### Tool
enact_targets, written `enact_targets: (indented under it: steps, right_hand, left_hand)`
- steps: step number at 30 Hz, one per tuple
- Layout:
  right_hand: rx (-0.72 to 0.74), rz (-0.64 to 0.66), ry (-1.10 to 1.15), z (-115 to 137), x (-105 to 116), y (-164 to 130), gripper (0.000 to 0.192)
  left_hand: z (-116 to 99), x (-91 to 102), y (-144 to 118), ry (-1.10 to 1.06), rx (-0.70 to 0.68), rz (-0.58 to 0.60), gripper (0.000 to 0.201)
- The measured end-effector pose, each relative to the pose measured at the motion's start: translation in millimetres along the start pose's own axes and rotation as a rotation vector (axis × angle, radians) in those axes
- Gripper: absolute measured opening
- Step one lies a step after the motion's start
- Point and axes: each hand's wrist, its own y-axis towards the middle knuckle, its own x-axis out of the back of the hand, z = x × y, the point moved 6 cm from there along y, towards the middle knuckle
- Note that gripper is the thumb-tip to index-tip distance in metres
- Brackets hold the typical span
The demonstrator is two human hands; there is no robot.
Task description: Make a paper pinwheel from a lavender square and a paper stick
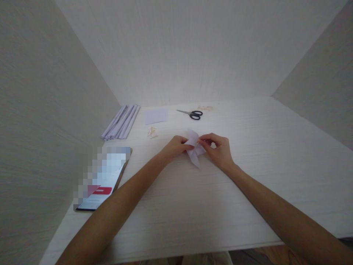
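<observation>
A white paper pinwheel point(192, 138) with curved blades is held above the middle of the table. My left hand point(177, 146) grips it from the left, thumb in front and fingers partly hidden behind the paper. On the other side, my right hand point(217, 147) is closed in a pinch, its thumb and fingertips at the pinwheel's centre. A tiny pale golden bit shows by those fingertips, too small to make out. One pointed blade hangs down below the hands.
Black-handled scissors point(194, 115) lie behind the hands, beside a small pile of brownish bits point(205, 108). Left of them are a flat paper sheet point(156, 116), small white and yellowish pieces point(152, 132), rolled paper sticks point(121, 122) and a lit phone point(106, 178). Pale walls point(176, 55) surround the table.
</observation>
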Motion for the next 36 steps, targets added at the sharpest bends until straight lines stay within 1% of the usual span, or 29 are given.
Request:
enact_targets:
  steps: [4, 7, 13, 17, 22, 31, 36]
  right_hand:
    - [0.023, -0.011, -0.019, 4, 2, -1, 0.009]
    - [0.037, -0.016, -0.032, 7, 2, -1, 0.011]
    - [-0.033, -0.04, 0.004, 0, 3, 0, 0.008]
    - [-0.07, -0.045, 0.005, -3, 2, 0, 0.009]
    - [-0.053, -0.031, -0.001, -3, 0, 0, 0.008]
    - [-0.057, -0.01, 0.003, 2, 0, 1, 0.006]
    - [-0.008, 0.03, -0.043, 4, -2, 2, 0.007]
  left_hand:
    - [1, -0.3, 0, -0.072, 0.008, 0.008, 0.013]
    - [1, 0.7, 1, -0.099, 0.017, -0.011, 0.012]
    - [3, 0.3, 2, -0.17, 0.051, -0.029, 0.009]
    - [2, 0.3, 2, -0.149, 0.046, -0.039, 0.008]
    - [1, 2.2, 1, -0.101, 0.034, -0.07, 0.008]
    - [-1, 0.3, 0, -0.149, 0.037, -0.069, 0.006]
    - [-3, -0.5, -1, -0.16, 0.053, -0.071, 0.005]
